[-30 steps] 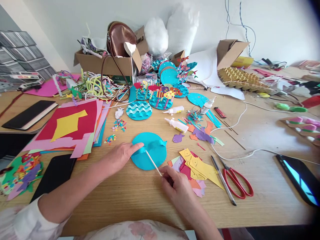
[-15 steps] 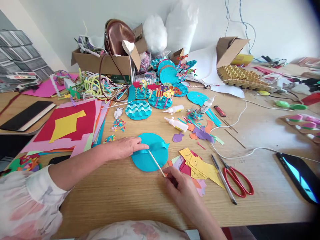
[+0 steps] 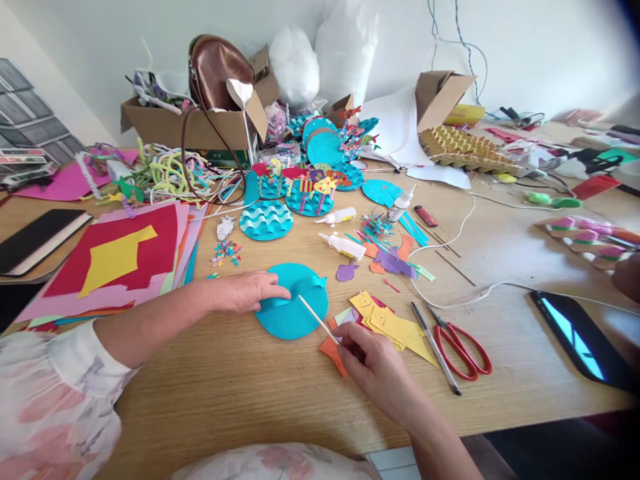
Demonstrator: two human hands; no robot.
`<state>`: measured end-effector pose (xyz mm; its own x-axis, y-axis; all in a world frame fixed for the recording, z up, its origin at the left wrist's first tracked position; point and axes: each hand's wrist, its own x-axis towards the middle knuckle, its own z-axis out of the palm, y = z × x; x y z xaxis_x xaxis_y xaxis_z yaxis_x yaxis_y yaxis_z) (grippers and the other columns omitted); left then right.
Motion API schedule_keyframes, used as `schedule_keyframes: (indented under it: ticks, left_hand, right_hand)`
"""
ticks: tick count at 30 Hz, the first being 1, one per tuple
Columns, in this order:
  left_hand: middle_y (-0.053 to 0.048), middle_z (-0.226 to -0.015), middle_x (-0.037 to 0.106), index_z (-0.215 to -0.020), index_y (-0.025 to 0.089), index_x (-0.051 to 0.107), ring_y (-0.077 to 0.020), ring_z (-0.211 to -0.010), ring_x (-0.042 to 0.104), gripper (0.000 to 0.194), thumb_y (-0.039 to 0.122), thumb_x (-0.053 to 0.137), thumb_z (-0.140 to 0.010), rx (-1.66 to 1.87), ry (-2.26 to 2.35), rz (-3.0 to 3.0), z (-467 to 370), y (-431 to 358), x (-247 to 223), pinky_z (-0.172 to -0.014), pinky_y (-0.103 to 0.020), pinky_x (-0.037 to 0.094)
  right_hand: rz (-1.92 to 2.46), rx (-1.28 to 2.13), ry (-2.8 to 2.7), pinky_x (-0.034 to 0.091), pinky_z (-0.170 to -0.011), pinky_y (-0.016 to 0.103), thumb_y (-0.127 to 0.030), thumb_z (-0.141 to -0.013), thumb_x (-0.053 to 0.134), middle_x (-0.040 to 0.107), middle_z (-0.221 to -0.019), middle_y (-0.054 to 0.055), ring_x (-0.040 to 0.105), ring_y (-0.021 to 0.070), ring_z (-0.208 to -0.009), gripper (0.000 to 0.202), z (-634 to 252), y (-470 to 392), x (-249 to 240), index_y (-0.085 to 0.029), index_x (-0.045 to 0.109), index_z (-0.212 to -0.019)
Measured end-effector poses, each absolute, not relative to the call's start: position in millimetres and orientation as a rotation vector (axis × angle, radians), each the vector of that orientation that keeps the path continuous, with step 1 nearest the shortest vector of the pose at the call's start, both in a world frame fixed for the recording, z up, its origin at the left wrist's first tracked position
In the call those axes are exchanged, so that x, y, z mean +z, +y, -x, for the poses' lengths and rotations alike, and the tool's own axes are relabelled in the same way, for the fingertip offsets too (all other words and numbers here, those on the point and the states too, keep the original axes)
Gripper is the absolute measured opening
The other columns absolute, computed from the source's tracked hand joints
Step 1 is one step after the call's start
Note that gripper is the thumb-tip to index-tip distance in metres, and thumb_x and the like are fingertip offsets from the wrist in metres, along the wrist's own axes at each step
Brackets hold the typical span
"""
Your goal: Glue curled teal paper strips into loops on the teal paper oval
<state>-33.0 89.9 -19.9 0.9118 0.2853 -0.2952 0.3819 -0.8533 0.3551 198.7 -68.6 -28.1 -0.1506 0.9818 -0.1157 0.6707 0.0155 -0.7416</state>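
Observation:
A round bright-blue disc (image 3: 295, 327) lies on the table before me, with a blue paper strip (image 3: 280, 303) across it whose right end curls up at the rim. My left hand (image 3: 245, 291) reaches in from the left, fingers bent and pressed onto the strip's left part. Between the thumb and fingers of my right hand (image 3: 367, 353) is a thin pale wooden stick (image 3: 316, 313), slanting up left with its tip over the disc. Yellow paper fish cutouts (image 3: 395, 323) and an orange paper piece (image 3: 334, 353) lie by my right hand.
Red-handled scissors (image 3: 463, 350), a pen (image 3: 435, 347) and a phone (image 3: 575, 340) lie at right. Glue bottles (image 3: 345, 247) and paper scraps stand beyond the disc. Coloured paper sheets (image 3: 125, 260) are stacked left. Part of another person's hand (image 3: 627, 277) shows at the right edge.
The view has turned rightward. The stick's tip has come away from the strip, back toward my right hand. My left hand stays on the strip. A hand now shows at the far right.

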Motion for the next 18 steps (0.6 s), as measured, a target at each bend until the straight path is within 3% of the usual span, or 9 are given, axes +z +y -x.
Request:
schedule_keyframes:
  ticks: [10,18]
  left_hand:
    - [-0.004,-0.105,0.049,-0.119,0.028,0.044,-0.022,-0.099,0.051,0.053,0.008,0.056,-0.071,-0.438,0.643,-2.616,29.0,87.0,-22.0,-0.079,-0.03,0.04]
    - [-0.003,-0.106,0.05,-0.119,0.028,0.043,-0.02,-0.098,0.052,0.054,0.011,0.059,-0.07,-0.431,0.602,-2.547,29.1,96.2,-23.1,-0.08,-0.028,0.041]
  right_hand:
    - [1.708,0.881,-1.859,0.031,-0.05,0.021,-0.012,-0.078,0.041,0.054,-0.062,-0.003,0.047,0.0101,-0.055,0.017,-197.1,-66.9,-17.3,-0.02,0.055,-0.086]
    - [1.631,0.877,-1.943,0.032,-0.053,0.021,-0.009,-0.079,0.038,0.057,-0.07,0.0,0.052,0.0109,-0.06,0.022,-173.1,-70.7,-28.9,-0.02,0.053,-0.092]
